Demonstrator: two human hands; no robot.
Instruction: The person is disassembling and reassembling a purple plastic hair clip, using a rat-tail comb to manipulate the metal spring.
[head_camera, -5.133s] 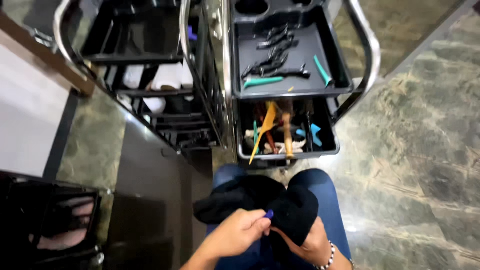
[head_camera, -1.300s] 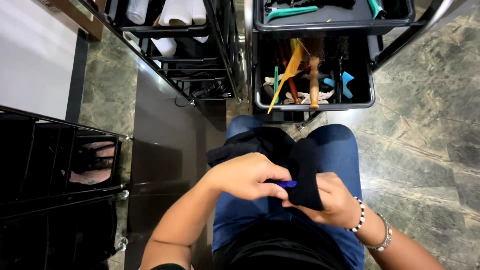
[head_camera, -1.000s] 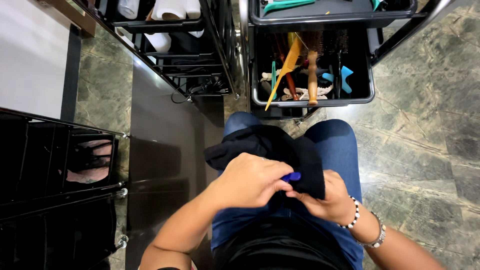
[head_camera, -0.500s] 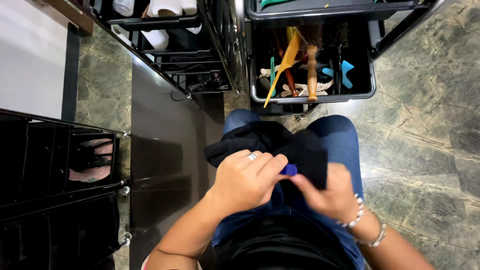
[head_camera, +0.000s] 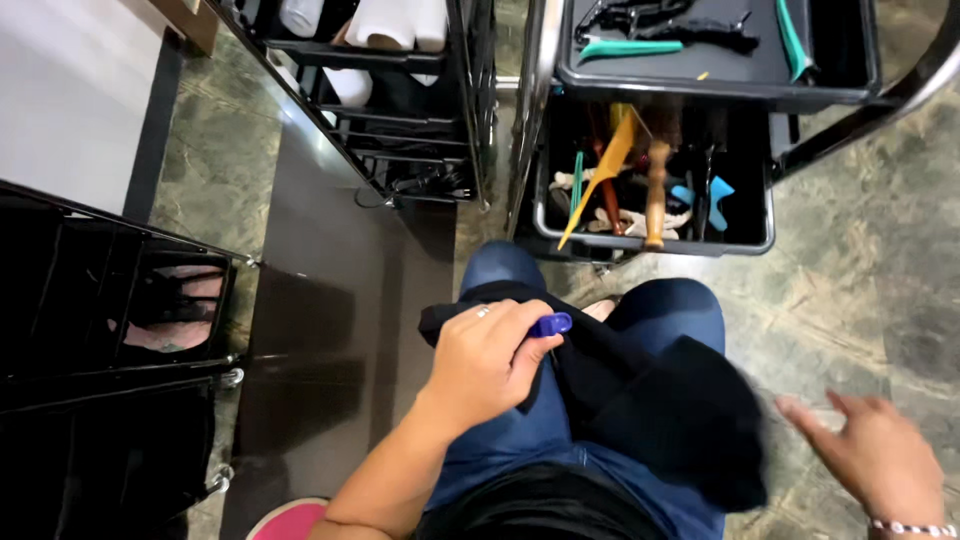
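Seated person, head view looking down at the lap in blue jeans (head_camera: 655, 310). Left hand (head_camera: 487, 362) sits over the left thigh, fingers curled tight around a small blue object (head_camera: 551, 324), only its rounded blue end sticking out past the index finger; can't tell what kind of object it is. A ring shows on one finger of that hand. Same hand also presses on the black cloth (head_camera: 660, 400), which drapes across both thighs, one bunched end under the left hand, the wider end hanging over the right thigh.

Right hand (head_camera: 872, 452) is off to the right, clear of the lap and apart from the cloth, over the stone floor (head_camera: 860, 260); fingers spread, holding nothing, slightly blurred. Beaded bracelet on that wrist.

Just beyond the knees stands a black trolley (head_camera: 760, 215): lower tray holds a yellow comb (head_camera: 600, 175), a wooden-handled brush (head_camera: 656, 195) and blue clips (head_camera: 705, 192); upper tray carries teal combs and dark tools. Left of it a second black rack (head_camera: 400, 120) with white containers. Dark cabinet at far left, pink item at bottom edge.
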